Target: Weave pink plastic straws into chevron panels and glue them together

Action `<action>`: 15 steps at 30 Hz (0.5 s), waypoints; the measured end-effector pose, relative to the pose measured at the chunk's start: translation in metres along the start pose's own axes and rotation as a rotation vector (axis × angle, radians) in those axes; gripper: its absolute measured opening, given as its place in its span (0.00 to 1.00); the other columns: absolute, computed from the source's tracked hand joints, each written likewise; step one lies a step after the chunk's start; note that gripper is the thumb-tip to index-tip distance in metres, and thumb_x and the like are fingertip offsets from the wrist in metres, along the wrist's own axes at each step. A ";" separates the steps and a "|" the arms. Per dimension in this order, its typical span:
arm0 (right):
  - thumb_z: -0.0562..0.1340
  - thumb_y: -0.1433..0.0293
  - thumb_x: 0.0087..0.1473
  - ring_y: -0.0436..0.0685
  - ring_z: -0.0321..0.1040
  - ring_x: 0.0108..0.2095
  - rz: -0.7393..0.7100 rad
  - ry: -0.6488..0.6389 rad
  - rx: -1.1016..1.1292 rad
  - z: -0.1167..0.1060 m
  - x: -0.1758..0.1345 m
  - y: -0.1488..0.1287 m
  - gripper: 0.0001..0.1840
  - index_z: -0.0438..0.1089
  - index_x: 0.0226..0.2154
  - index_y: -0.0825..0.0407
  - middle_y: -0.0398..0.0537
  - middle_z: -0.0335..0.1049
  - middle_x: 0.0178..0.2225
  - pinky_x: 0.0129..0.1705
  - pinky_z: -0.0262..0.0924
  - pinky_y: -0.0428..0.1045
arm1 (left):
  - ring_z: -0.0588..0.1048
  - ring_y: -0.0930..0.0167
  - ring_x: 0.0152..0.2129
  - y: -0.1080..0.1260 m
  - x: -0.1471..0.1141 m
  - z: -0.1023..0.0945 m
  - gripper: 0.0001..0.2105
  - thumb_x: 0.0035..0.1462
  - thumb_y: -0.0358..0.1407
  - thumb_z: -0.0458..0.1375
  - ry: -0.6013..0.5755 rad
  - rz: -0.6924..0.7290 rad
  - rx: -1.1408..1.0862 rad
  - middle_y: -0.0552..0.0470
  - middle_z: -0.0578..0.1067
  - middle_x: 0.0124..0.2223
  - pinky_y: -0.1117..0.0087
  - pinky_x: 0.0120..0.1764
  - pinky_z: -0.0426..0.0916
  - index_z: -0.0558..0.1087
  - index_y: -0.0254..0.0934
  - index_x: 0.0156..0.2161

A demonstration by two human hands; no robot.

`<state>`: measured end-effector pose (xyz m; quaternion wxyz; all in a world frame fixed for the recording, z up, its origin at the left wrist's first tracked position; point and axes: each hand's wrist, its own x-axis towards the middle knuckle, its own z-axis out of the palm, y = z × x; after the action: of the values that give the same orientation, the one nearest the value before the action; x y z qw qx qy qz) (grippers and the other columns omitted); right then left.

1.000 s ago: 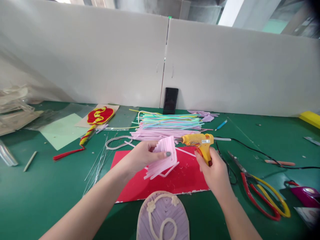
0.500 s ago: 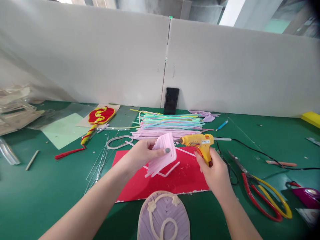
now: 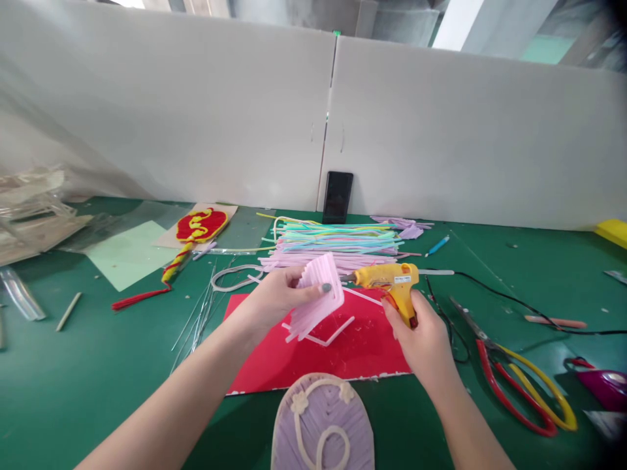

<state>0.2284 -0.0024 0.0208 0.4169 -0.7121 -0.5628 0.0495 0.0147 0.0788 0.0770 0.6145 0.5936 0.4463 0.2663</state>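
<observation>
"So, what does the left hand point(image 3: 281, 297) hold?"
"It pinches a ridged pink piece point(image 3: 316, 312) above the red sheet point(image 3: 372, 349)."
"And the right hand point(image 3: 425, 331)?"
"It grips a yellow glue gun point(image 3: 392, 279), nozzle point(image 3: 348, 278) just beside the pink piece's edge."

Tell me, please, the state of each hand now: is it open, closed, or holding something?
Left hand: closed, holding the pink piece.
Right hand: closed, holding the glue gun by its handle.
</observation>
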 end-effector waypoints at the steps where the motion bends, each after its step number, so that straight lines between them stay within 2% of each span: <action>1: 0.56 0.59 0.52 0.53 0.62 0.24 -0.008 -0.001 -0.001 0.000 0.000 -0.001 0.12 0.58 0.26 0.50 0.42 0.60 0.21 0.25 0.55 0.46 | 0.69 0.73 0.24 0.000 0.000 0.000 0.14 0.43 0.42 0.62 0.003 0.000 -0.009 0.53 0.73 0.28 0.74 0.26 0.58 0.73 0.33 0.32; 15: 0.56 0.59 0.51 0.52 0.61 0.23 -0.042 -0.007 -0.019 -0.002 0.000 -0.005 0.12 0.57 0.25 0.50 0.42 0.60 0.21 0.23 0.55 0.45 | 0.70 0.71 0.27 -0.001 0.002 -0.005 0.15 0.43 0.43 0.63 0.072 0.016 -0.066 0.49 0.75 0.32 0.72 0.30 0.61 0.73 0.33 0.33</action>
<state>0.2260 -0.0036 0.0254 0.4090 -0.7040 -0.5794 0.0379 0.0111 0.0824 0.0764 0.6152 0.5664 0.4543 0.3070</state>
